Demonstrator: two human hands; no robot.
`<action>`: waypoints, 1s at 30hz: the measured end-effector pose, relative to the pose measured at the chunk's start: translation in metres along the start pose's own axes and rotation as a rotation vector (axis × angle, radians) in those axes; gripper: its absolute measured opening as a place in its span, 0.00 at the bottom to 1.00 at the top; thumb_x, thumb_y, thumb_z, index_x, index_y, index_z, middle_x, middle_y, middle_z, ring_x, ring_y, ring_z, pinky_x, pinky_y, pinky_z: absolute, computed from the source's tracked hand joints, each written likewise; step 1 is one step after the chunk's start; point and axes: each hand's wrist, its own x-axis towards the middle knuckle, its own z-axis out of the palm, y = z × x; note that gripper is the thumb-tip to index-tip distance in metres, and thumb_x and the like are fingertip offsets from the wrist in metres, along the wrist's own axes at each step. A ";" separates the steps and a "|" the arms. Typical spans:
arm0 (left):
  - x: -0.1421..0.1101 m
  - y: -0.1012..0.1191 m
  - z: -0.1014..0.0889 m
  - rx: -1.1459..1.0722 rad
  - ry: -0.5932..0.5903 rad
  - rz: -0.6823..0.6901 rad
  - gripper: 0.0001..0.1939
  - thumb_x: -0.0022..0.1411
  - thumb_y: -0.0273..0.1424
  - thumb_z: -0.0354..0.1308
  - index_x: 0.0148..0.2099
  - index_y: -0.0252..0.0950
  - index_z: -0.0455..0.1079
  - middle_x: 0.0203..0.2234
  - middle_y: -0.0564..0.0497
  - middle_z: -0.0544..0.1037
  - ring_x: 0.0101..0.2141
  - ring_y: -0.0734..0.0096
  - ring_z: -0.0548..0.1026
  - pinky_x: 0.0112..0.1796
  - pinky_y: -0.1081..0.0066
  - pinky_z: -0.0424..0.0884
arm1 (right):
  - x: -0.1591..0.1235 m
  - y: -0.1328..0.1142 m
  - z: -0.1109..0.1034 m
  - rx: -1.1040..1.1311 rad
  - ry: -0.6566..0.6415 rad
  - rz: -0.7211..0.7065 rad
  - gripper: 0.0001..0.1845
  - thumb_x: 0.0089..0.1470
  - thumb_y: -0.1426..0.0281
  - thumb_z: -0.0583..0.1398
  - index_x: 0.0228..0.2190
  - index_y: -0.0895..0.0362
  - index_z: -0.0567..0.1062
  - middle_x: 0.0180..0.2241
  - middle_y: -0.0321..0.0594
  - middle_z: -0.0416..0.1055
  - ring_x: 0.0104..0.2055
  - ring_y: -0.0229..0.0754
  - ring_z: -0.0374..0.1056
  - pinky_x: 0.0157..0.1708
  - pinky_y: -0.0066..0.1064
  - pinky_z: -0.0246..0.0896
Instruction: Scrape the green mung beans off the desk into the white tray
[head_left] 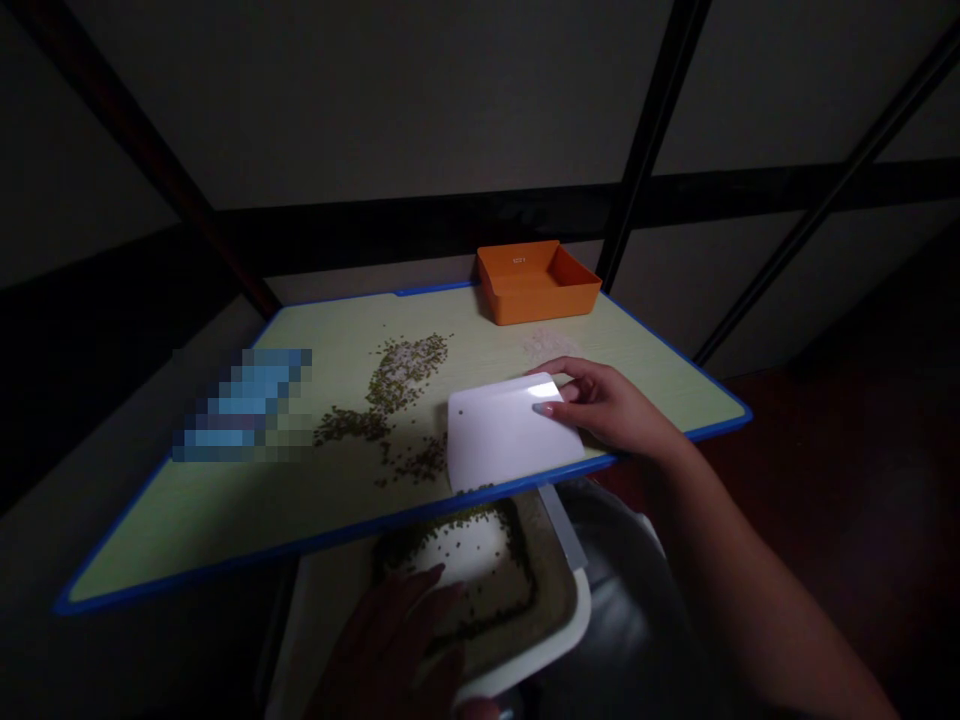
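Note:
My right hand [611,405] pinches the right side of a flat white scraper-like sheet [502,430], thumb on top. The sheet rests at the near edge of the light green table board [300,505]. To its left lies a scattered heap of small green beans [405,375] with pale grains among them. Below the board's edge is a white-rimmed tray [566,625], with many beans gathered along its sides. My left hand [405,630], dark in shadow, is over the tray's left part with its fingers apart. Whether it touches the tray cannot be made out.
An orange bin [544,305] stands at the back right of the board. In front of it lies a patch of pale grains [551,345]. A blurred blue item [244,405] is at the left edge. A panelled wall [420,110] rises behind.

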 end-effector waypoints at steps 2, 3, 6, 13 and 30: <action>0.000 0.000 0.000 0.014 0.003 0.025 0.16 0.54 0.48 0.64 0.42 0.47 0.74 0.47 0.54 0.81 0.51 0.62 0.75 0.50 0.63 0.73 | -0.003 0.002 0.002 -0.018 0.031 -0.023 0.28 0.49 0.64 0.68 0.52 0.54 0.72 0.20 0.26 0.62 0.19 0.32 0.52 0.18 0.27 0.40; 0.000 0.001 0.000 0.033 0.033 0.035 0.18 0.54 0.48 0.64 0.43 0.46 0.74 0.46 0.52 0.81 0.51 0.62 0.74 0.49 0.64 0.73 | -0.004 0.003 0.003 -0.036 0.048 -0.040 0.29 0.50 0.65 0.67 0.54 0.53 0.71 0.20 0.26 0.61 0.20 0.33 0.52 0.18 0.27 0.41; -0.002 0.002 -0.001 0.046 0.054 -0.068 0.21 0.57 0.49 0.61 0.49 0.44 0.73 0.50 0.48 0.78 0.54 0.58 0.72 0.52 0.60 0.71 | -0.005 0.005 0.004 -0.102 0.081 -0.090 0.26 0.50 0.66 0.66 0.52 0.53 0.75 0.23 0.29 0.61 0.22 0.34 0.52 0.20 0.29 0.41; -0.003 0.010 0.001 0.177 -0.053 -0.415 0.39 0.61 0.44 0.56 0.70 0.39 0.50 0.68 0.36 0.56 0.66 0.44 0.55 0.59 0.46 0.62 | -0.003 0.005 0.005 -0.154 0.101 -0.091 0.25 0.50 0.66 0.65 0.51 0.54 0.76 0.23 0.30 0.59 0.24 0.34 0.51 0.22 0.30 0.42; 0.007 0.013 0.011 0.207 -0.112 -0.467 0.45 0.63 0.49 0.48 0.72 0.31 0.37 0.71 0.30 0.42 0.68 0.36 0.51 0.59 0.38 0.59 | -0.005 0.004 0.007 -0.153 0.097 -0.135 0.26 0.52 0.67 0.63 0.53 0.58 0.73 0.23 0.29 0.58 0.24 0.35 0.54 0.23 0.29 0.45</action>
